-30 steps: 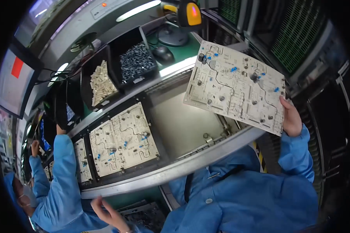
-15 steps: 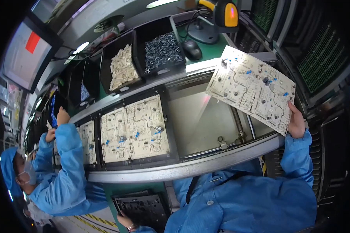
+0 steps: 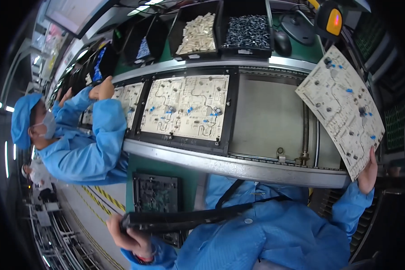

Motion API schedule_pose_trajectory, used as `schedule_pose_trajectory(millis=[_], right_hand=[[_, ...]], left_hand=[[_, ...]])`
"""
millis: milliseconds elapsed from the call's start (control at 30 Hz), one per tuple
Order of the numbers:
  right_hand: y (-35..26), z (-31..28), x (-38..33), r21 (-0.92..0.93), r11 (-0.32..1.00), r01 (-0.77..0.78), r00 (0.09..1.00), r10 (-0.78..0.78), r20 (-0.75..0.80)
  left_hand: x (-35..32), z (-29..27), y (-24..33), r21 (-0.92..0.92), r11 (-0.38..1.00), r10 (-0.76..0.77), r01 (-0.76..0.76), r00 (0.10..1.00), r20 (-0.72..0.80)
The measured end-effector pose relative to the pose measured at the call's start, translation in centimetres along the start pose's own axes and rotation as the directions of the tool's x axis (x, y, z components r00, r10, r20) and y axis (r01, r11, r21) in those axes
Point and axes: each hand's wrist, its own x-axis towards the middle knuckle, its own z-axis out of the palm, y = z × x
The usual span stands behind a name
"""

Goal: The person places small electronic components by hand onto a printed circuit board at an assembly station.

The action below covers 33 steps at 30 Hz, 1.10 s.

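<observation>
My right hand [image 3: 368,173] grips the lower corner of a large cream circuit board [image 3: 342,108] with blue parts on it, held tilted above the right end of the conveyor line. My left hand [image 3: 129,237] is down at my lower left, closed on the end of a flat black tray [image 3: 184,220] seen edge-on below the conveyor rail. A second cream circuit board [image 3: 186,108] lies in a black carrier frame [image 3: 230,112] on the conveyor. The stretch of belt [image 3: 267,119] to its right is bare.
A co-worker in a blue coat and cap [image 3: 78,139] stands at the left, reaching to the line. Black bins of cream parts [image 3: 197,27] and dark parts [image 3: 246,30] sit behind the conveyor, with a computer mouse [image 3: 282,43] and a yellow scanner [image 3: 333,20]. Another black tray [image 3: 156,193] sits below.
My view has swung down and left. My left hand has come up holding the black tray edge-on. The raised board stays in my right hand, now at the right edge.
</observation>
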Motion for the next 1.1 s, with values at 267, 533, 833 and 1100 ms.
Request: schedule_pose_trajectory(millis=[267,533,833,1100], right_hand=[[-0.1,-0.4,-6.7,0.333,0.939,0.081,0.996,-0.069,-0.048],[-0.5,-0.8,-9.1,0.26,0.945,0.201,0.968,-0.232,0.096],[1.7,2.5,-6.5,-0.107,0.959,0.264,0.965,-0.263,0.022],[1.2,7.8,-6.2,-0.46,0.861,0.215,0.935,-0.045,0.353]], left_hand=[[12.1,16.4,12.9,-0.509,0.843,0.423,-0.177,0.802,0.421],[12.8,29.0,20.6,-0.663,0.748,0.618,-0.016,0.379,0.688],[16.2,26.6,17.7,-0.661,0.394,0.621,0.639,0.345,0.704],[15.0,20.1,13.0,-0.57,0.207,0.478,0.795,0.426,0.768]])
